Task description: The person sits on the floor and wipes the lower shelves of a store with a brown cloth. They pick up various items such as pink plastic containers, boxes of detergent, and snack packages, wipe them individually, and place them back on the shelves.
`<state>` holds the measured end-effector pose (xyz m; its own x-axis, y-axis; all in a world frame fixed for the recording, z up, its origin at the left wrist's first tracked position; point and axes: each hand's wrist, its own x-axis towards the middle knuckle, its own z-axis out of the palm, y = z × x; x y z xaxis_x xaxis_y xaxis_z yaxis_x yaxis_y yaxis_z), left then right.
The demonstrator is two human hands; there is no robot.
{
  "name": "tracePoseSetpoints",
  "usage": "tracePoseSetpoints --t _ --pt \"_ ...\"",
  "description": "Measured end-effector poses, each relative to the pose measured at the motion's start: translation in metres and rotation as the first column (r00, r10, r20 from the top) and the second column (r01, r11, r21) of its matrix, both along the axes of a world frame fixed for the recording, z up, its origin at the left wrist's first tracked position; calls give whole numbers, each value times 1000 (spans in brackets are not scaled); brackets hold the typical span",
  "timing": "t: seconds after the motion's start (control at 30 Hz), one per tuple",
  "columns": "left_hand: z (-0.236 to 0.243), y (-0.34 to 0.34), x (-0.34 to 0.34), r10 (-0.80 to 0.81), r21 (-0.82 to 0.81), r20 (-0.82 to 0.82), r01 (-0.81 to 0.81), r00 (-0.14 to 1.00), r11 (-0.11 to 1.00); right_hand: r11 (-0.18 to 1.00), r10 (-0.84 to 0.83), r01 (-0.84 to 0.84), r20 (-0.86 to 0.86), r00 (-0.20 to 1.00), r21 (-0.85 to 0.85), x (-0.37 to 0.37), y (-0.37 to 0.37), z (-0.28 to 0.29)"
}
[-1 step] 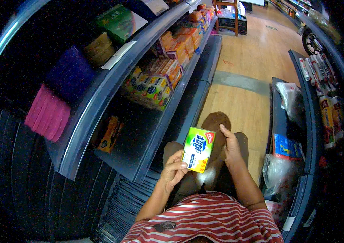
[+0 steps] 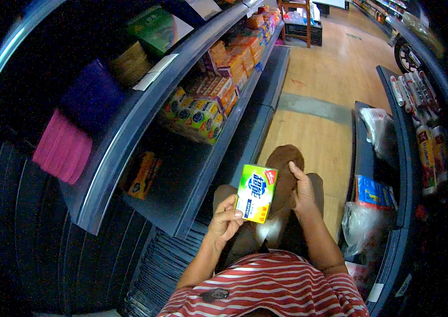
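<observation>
My left hand (image 2: 226, 222) grips a green, yellow and white rectangular pack (image 2: 254, 194) by its lower left, thumb across the front. Just to its right, my right hand (image 2: 302, 187) is closed on a soft brown cloth (image 2: 283, 158), thumb on top and the other fingers mostly hidden. The pack is held upright over my lap, partly in front of the cloth, between my knees.
Left, a dark shelf (image 2: 181, 206) holds multipacks (image 2: 195, 116) and orange boxes (image 2: 242, 58); pink folded cloths (image 2: 63, 145) lie above. Right, low shelving (image 2: 399, 232) holds bags (image 2: 377, 132) and tubes (image 2: 427, 158). The wooden aisle floor (image 2: 313, 74) runs ahead toward a chair (image 2: 307, 29) and crate.
The pack has shifted and tilted very slightly in my left hand. My right hand and the brown cloth have moved a few pixels to the right.
</observation>
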<state>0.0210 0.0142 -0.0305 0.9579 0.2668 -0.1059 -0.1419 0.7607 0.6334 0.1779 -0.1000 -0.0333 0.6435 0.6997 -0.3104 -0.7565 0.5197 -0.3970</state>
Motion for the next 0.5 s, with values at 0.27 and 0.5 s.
tracePoseSetpoints --t 0.27,0.5 --pt "10 1 1 282 126 -20 -277 959 952 966 -100 205 505 857 -158 -29 -34 33" --pt "1 13 7 323 189 -84 -303 943 934 827 223 551 964 -142 -109 -62 3 34"
